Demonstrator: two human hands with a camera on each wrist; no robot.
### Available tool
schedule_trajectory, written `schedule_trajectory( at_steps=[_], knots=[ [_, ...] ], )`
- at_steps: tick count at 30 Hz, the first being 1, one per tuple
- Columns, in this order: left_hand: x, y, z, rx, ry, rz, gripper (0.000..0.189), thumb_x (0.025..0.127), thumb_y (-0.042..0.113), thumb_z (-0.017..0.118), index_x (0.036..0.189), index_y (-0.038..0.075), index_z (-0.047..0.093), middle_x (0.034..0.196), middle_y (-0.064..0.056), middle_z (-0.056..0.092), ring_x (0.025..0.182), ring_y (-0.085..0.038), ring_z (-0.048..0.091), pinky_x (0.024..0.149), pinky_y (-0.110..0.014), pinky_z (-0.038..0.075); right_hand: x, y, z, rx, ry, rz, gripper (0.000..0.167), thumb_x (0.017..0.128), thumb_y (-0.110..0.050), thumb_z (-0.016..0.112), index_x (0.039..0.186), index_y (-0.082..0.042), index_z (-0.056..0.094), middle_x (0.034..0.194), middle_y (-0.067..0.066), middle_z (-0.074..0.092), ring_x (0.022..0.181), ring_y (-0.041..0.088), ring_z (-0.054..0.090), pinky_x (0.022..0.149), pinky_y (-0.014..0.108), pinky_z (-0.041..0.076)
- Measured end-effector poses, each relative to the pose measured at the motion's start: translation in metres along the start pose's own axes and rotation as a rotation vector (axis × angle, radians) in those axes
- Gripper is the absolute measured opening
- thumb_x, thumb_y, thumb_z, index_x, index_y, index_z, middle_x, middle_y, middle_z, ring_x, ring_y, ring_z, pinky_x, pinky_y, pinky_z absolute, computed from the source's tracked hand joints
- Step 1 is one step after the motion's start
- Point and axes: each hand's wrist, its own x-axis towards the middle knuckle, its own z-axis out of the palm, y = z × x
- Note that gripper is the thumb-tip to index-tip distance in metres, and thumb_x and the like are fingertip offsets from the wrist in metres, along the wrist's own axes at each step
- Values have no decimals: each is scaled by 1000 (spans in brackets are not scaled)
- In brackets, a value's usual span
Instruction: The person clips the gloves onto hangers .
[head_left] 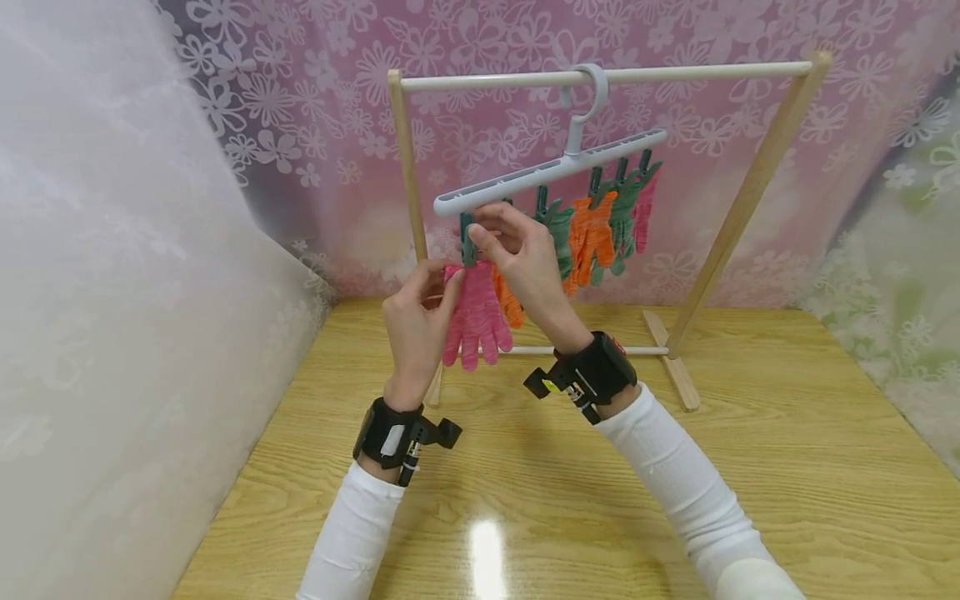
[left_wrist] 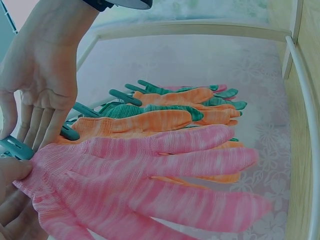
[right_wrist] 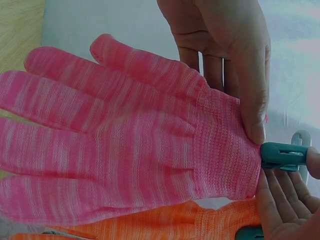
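A pink knit glove (head_left: 477, 317) hangs fingers down at the near left end of the grey clip hanger (head_left: 517, 177). My left hand (head_left: 422, 312) pinches the glove's cuff at its left corner between thumb and fingers. Above it, my right hand (head_left: 525, 258) pinches a dark green clothespin (head_left: 468, 240), thumb on the near side and fingers behind. In the right wrist view the clothespin (right_wrist: 285, 156) meets the cuff edge of the pink glove (right_wrist: 150, 135). An orange glove (left_wrist: 135, 125) hangs right behind it, partly hidden by the pink one.
Farther along the hanger, green gloves (head_left: 624, 218), orange gloves (head_left: 591, 237) and a pink glove (head_left: 643, 217) hang from similar clothespins. The hanger's hook circles the white top bar (head_left: 495, 81) of a wooden-post rack (head_left: 738, 208) on a wood-grain table (head_left: 750, 483). Floral cloth (head_left: 480, 33) stands behind.
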Motion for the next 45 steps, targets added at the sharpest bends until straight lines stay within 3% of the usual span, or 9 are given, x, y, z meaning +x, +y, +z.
schedule_trajectory(
  at_steps=[10,16,30,37,45],
  knots=[
    [3,0,1,-3,32,16,21,97,20,72,105,1,70,95,-14,78,79,-25,77,68,-36,64,0,1,0,-25,15,-14,27,100,-13,66,123,0,67,114,17,71,95,25,71,84,31,56],
    [5,1,2,-8,54,30,21,96,21,72,104,1,71,93,-15,78,79,-25,77,70,-35,64,-1,2,0,-37,21,-25,26,100,-12,67,122,1,67,114,17,72,100,25,71,90,33,57],
    [7,4,10,50,149,34,21,97,26,71,102,5,71,79,-10,77,63,-20,72,52,-31,53,-3,1,-1,-33,6,-25,29,99,-11,67,125,2,66,118,18,70,106,27,69,93,36,56],
    [6,-1,13,45,153,36,22,97,26,71,103,6,70,80,-10,77,68,-21,74,59,-36,60,-7,7,0,-35,-12,-21,35,101,-11,65,134,1,62,126,18,67,122,26,64,105,31,51],
    [4,-4,13,45,145,18,22,100,25,67,107,4,69,89,-12,78,70,-22,74,62,-34,60,-10,12,0,-49,-17,-27,36,102,-12,64,136,-3,62,129,16,67,123,24,63,107,36,50]
  ],
)
